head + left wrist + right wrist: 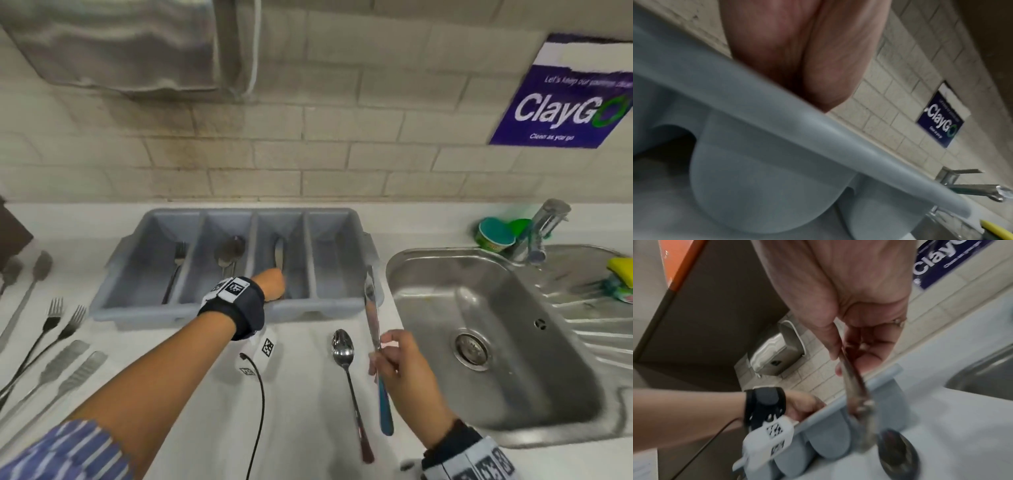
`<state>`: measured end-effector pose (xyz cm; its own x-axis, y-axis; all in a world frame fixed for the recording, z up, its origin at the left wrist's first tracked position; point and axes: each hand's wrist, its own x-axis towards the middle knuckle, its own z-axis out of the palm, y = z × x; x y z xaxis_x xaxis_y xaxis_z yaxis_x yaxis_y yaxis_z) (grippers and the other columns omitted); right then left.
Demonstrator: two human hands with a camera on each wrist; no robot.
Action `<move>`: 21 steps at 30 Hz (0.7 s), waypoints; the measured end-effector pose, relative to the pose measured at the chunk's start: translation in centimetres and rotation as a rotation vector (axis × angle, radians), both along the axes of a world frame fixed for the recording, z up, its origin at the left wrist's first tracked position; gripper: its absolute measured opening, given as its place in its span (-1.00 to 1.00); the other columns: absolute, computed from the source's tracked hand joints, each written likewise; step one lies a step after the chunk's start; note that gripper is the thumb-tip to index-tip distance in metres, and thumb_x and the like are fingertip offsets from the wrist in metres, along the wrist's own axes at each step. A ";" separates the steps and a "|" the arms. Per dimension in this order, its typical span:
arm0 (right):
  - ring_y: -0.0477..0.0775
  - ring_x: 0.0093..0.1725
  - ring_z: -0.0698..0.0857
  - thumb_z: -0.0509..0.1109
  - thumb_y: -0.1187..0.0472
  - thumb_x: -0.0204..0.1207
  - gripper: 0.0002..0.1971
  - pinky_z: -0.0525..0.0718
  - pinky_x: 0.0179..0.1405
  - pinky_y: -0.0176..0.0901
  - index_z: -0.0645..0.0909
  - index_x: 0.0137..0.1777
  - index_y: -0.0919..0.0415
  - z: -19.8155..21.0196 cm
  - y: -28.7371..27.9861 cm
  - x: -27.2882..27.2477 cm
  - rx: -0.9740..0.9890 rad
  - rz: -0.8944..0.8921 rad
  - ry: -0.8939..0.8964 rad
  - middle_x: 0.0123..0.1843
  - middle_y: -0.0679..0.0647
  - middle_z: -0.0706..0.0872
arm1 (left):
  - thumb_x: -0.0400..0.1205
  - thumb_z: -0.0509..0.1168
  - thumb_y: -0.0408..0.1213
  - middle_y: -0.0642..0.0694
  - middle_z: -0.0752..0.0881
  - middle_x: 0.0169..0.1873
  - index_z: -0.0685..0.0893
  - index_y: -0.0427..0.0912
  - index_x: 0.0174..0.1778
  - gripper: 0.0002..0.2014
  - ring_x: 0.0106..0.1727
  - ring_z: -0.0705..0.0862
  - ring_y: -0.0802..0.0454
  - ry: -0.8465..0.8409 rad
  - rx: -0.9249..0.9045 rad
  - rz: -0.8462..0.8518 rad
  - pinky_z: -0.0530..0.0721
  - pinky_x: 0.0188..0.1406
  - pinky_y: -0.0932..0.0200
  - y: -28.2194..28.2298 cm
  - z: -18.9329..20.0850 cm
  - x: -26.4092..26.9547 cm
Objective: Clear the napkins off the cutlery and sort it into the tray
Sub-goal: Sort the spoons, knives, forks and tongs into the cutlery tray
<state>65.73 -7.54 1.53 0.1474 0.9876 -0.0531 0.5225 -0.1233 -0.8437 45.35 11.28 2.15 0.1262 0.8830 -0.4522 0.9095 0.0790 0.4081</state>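
The grey four-compartment tray (144,313) stands on the white counter against the wall. It holds a fork (176,265), a spoon (227,255) and a knife (279,255), each in its own compartment. My left hand (274,284) reaches over the front rim into the knife's compartment; the rim (777,113) hides its fingers. My right hand (394,356) pinches a blue-handled knife (371,308) above the counter, blade pointing at the tray's right end. In the right wrist view that knife (855,386) hangs between thumb and fingers. A spoon (344,353) lies between my arms. No napkin is in view.
Forks (51,318), knives (65,359) and spoons (41,267) lie on the counter at the left. A steel sink (496,325) with a tap (544,222) and a yellow sponge (621,270) fills the right side. A cable (260,404) hangs from my left wrist.
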 end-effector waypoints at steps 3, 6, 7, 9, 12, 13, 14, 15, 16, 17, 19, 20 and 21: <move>-0.19 -0.52 0.62 0.26 0.43 0.55 -0.61 0.61 -0.46 -0.32 0.29 -0.18 -0.15 3.4 4.6 -0.6 0.085 0.034 0.140 -0.51 0.01 0.67 | 0.73 0.07 -0.58 -0.36 0.62 0.45 0.59 -0.37 0.47 -0.59 0.44 0.62 -0.27 -0.316 0.147 0.140 0.56 0.43 0.07 -2.4 1.0 -0.8; -0.13 -0.42 0.61 0.23 0.44 0.56 -0.73 0.57 -0.50 -0.42 0.43 -0.15 0.01 5.4 10.6 -3.3 0.107 0.096 0.142 -0.31 0.11 0.62 | 0.73 0.17 -0.53 -0.27 0.73 0.25 0.72 -0.34 0.30 -0.70 0.21 0.70 -0.10 -0.546 0.387 0.269 0.57 0.18 0.27 -7.0 1.4 -3.0; -0.07 -0.37 0.60 0.24 0.44 0.56 -0.83 0.57 -0.44 -0.37 0.49 -0.06 0.14 5.7 12.6 -4.7 0.065 0.137 0.107 -0.27 0.11 0.60 | 0.74 0.19 -0.49 -0.17 0.77 0.13 0.76 -0.24 0.21 -0.73 0.11 0.71 0.01 -0.586 0.413 0.297 0.59 0.09 0.37 -8.9 1.2 -3.9; 0.08 -0.18 0.61 0.26 0.44 0.53 -0.77 0.59 -0.20 -0.22 0.52 0.18 0.37 5.5 16.5 -7.5 -0.029 0.228 -0.062 -0.21 0.11 0.59 | 0.75 0.19 -0.44 0.10 0.76 -0.13 0.75 0.08 -0.03 -0.67 -0.13 0.70 0.31 -0.637 0.382 0.340 0.57 -0.11 0.61 -12.5 0.6 -5.6; 0.27 0.30 0.57 0.18 0.44 0.55 -0.63 0.51 0.29 -0.09 0.45 0.36 0.42 3.2 20.7 -11.4 -0.184 0.382 -0.363 0.28 0.33 0.62 | 0.75 0.17 -0.46 0.28 0.78 -0.33 0.68 0.26 -0.19 -0.54 -0.26 0.68 0.45 -0.662 0.321 0.415 0.61 -0.20 0.61 -16.4 -1.0 -7.8; 0.29 0.35 0.54 0.14 0.44 0.57 -0.63 0.49 0.34 -0.03 0.43 0.37 0.46 2.4 21.4 -12.4 -0.208 0.439 -0.492 0.36 0.36 0.57 | 0.75 0.16 -0.47 0.39 0.78 -0.31 0.69 0.28 -0.20 -0.52 -0.25 0.69 0.45 -0.662 0.316 0.438 0.61 -0.20 0.62 -17.4 -1.7 -8.6; 0.30 0.35 0.55 0.14 0.41 0.58 -0.64 0.51 0.35 0.01 0.44 0.35 0.48 1.8 21.8 -13.3 -0.224 0.482 -0.619 0.37 0.38 0.57 | 0.74 0.15 -0.48 0.45 0.76 -0.29 0.69 0.32 -0.22 -0.48 -0.24 0.69 0.42 -0.659 0.313 0.457 0.60 -0.19 0.60 -18.3 -2.2 -9.3; 0.31 0.34 0.57 0.17 0.37 0.57 -0.65 0.54 0.33 0.05 0.47 0.33 0.47 1.3 21.8 -13.9 -0.272 0.506 -0.710 0.35 0.38 0.59 | 0.73 0.15 -0.48 0.45 0.76 -0.27 0.70 0.37 -0.24 -0.45 -0.23 0.69 0.37 -0.655 0.312 0.472 0.61 -0.18 0.56 -19.1 -2.5 -10.0; 0.31 0.32 0.58 0.21 0.33 0.56 -0.65 0.55 0.32 0.07 0.49 0.32 0.44 0.7 22.0 -14.2 -0.319 0.512 -0.730 0.33 0.37 0.60 | 0.73 0.15 -0.47 0.44 0.76 -0.26 0.70 0.40 -0.25 -0.44 -0.22 0.68 0.33 -0.647 0.308 0.484 0.61 -0.17 0.51 -19.8 -2.8 -10.7; 0.31 0.29 0.60 0.26 0.30 0.53 -0.63 0.56 0.30 0.09 0.50 0.31 0.42 -0.3 22.6 -14.2 -0.319 0.528 -0.761 0.30 0.36 0.62 | 0.73 0.15 -0.47 0.45 0.76 -0.26 0.70 0.39 -0.23 -0.45 -0.21 0.67 0.31 -0.640 0.310 0.493 0.62 -0.16 0.49 -20.5 -3.1 -11.3; 0.28 0.11 0.70 0.38 0.24 0.38 -0.50 0.68 0.20 0.08 0.50 0.33 0.38 -3.1 24.4 -13.5 -0.355 0.530 -0.812 0.15 0.31 0.72 | 0.74 0.16 -0.44 0.47 0.75 -0.27 0.69 0.34 -0.17 -0.52 -0.22 0.66 0.31 -0.609 0.317 0.495 0.62 -0.16 0.51 -21.5 -3.3 -12.3; 0.25 -0.03 0.75 0.42 0.21 0.28 -0.42 0.74 0.09 0.05 0.49 0.34 0.35 -4.6 25.5 -13.2 -0.389 0.517 -0.842 0.05 0.28 0.77 | 0.74 0.16 -0.44 0.48 0.75 -0.28 0.68 0.33 -0.16 -0.53 -0.22 0.66 0.32 -0.604 0.315 0.490 0.63 -0.13 0.47 -21.8 -3.5 -12.8; 0.25 -0.08 0.77 0.42 0.19 0.24 -0.39 0.76 0.01 0.02 0.49 0.35 0.33 -5.1 25.5 -13.3 -0.398 0.519 -0.842 0.00 0.27 0.80 | 0.74 0.16 -0.44 0.47 0.74 -0.27 0.69 0.31 -0.16 -0.54 -0.22 0.66 0.31 -0.607 0.307 0.484 0.64 -0.09 0.39 -22.2 -3.6 -13.4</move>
